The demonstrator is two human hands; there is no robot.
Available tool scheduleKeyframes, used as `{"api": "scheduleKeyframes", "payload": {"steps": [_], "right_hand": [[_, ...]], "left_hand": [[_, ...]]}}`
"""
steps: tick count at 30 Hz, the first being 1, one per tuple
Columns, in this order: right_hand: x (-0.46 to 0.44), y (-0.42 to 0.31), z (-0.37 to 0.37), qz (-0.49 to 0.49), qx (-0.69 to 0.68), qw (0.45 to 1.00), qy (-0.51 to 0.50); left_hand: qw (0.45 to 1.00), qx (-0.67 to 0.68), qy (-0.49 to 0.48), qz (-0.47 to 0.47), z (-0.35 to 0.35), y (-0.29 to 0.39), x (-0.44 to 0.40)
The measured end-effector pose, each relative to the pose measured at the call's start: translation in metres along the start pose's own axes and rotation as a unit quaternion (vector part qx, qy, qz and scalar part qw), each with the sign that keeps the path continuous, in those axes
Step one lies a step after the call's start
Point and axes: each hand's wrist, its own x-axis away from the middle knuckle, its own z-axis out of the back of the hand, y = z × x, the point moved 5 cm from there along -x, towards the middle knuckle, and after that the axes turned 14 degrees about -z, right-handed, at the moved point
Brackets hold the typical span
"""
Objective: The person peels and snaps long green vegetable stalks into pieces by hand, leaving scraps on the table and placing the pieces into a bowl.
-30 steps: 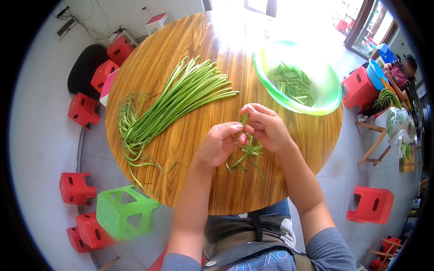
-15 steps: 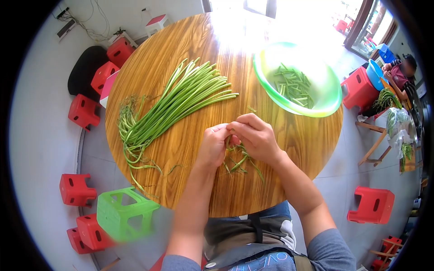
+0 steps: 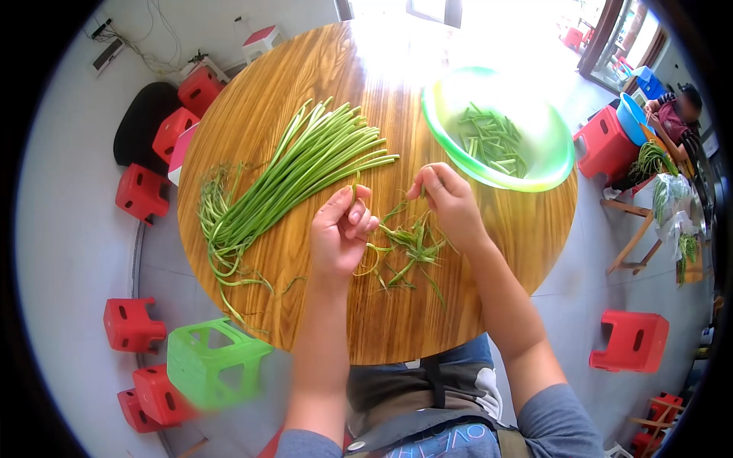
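In the head view, the left hand (image 3: 341,233) and the right hand (image 3: 452,204), which were brought together fingertip to fingertip half a second ago, are now parted, with a gap of bare table between them. A short piece of green stalk (image 3: 356,185) is pinched between the thumb and fingers of the left hand. The right hand's thumb and fingers are pressed together just below the green bowl (image 3: 566,169); whether anything is gripped there cannot be told. The pile of green scraps (image 3: 416,246), partly covered by the hands before, is now more fully exposed between the forearms. The bunch of long green stalks (image 3: 294,179) is left lying on the wooden table (image 3: 305,320), left of the hands, unchanged, as are the cut pieces (image 3: 492,141) in the bowl.
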Motion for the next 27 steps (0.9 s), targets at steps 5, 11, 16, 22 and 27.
{"api": "scheduleKeyframes", "payload": {"steps": [5,11,16,22,27], "right_hand": [[0.000,0.013,-0.012,-0.119,-0.317,0.927,-0.162],[0.002,0.018,-0.016,-0.148,-0.295,0.932,-0.150],[0.006,0.011,-0.015,-0.113,-0.148,0.976,-0.111],[0.004,-0.003,-0.003,0.122,-0.006,0.992,0.032],[0.014,-0.010,-0.009,0.207,0.086,0.974,0.041]], "left_hand": [[0.997,-0.058,-0.032,0.050,-0.009,-0.007,0.005],[0.966,-0.249,-0.060,0.018,-0.020,-0.011,0.010],[0.943,-0.319,-0.083,0.037,-0.020,-0.012,0.010],[0.927,-0.352,-0.125,0.007,-0.031,-0.011,0.013],[0.953,-0.302,-0.030,0.003,-0.018,-0.018,0.009]]}}
